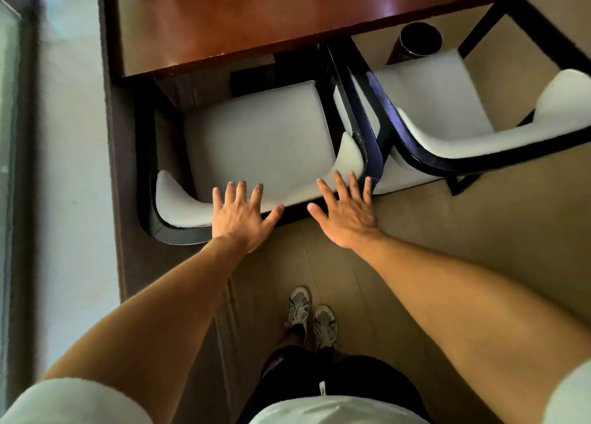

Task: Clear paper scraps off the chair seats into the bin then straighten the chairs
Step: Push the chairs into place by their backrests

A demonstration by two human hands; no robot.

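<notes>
A dark-framed chair with a white seat [259, 129] stands tucked partly under the wooden table [256, 17]. Its seat shows no paper scraps. My left hand [240, 215] lies flat with spread fingers over the chair's curved white backrest. My right hand [347, 209] is open too, fingers spread, at the backrest's right end. A second matching chair [447, 104] stands to the right, angled away from the table, its seat bare. A dark round bin [415, 43] stands on the floor beyond that chair, by the table edge.
A wall and a glass door or window [12, 136] run along the left. A dark carpet strip [118, 200] borders the beige floor [479, 231]. My feet in white sneakers [310, 318] stand behind the chair.
</notes>
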